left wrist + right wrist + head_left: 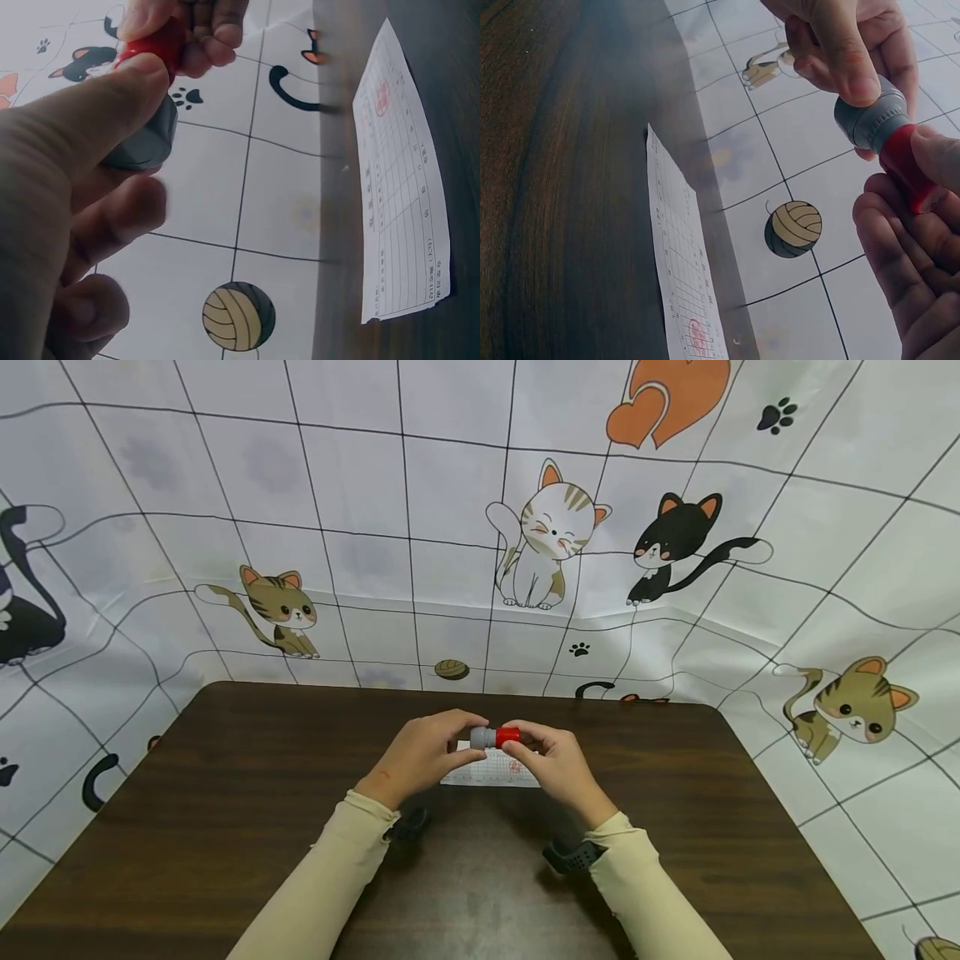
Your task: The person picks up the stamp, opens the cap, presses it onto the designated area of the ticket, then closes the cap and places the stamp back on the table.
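Both hands meet at a small stamp, grey at one end and red at the other, raised over the far half of the table. My left hand (423,756) pinches its grey cap (870,112) between thumb and fingers. The red body (907,165) is pinched by my right hand (558,764), whose thumb lies along it. A printed paper slip (401,187) with ruled lines and a round red seal mark (382,99) lies on the table beneath the hands. In the head view the hands and stamp cover part of the slip.
The dark wooden table (225,827) ends just beyond the hands, where a white sheet (360,568) printed with cats and grid lines rises behind it. Dark bands (573,857) are worn at both wrists, below light sleeves.
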A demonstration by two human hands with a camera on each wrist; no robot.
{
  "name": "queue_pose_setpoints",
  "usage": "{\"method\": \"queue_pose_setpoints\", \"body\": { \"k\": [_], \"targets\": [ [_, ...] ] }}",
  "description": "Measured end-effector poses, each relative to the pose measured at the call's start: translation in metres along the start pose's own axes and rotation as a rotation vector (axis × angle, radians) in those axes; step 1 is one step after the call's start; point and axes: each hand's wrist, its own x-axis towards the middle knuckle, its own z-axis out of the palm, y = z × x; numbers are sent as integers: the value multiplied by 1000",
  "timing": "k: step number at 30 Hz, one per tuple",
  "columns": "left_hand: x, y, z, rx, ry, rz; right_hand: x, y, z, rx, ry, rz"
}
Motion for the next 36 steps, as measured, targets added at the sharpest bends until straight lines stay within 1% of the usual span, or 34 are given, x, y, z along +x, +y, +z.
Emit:
{"method": "queue_pose_setpoints", "body": {
  "k": [3,7,11,14,18,21,25,29,32,36],
  "targets": [
    [1,1,1,28,18,-7,0,-1,1,-25,21,9],
    [1,1,4,70,46,5,0,-6,2,-54,36,11],
    [0,1,5,78,53,13,-3,-24,0,-64,36,7],
    [-1,1,4,61,38,10,-6,-37,-1,-51,24,0],
    [-2,1,2,18,0,0,-8,-38,-3,-12,1,8],
    [-1,1,1,-5,-11,1,-8,-36,-3,10,-7,13],
    [0,2,0,5,14,7,-6,-36,-3,-1,17,12],
    [1,4,0,55,60,1,-5,-40,-1,-32,59,6],
    [1,5,2,80,81,-8,-4,-40,0,-36,79,7],
    [0,3,6,64,88,-14,-2,-21,3,-13,73,32]
  ]
}}
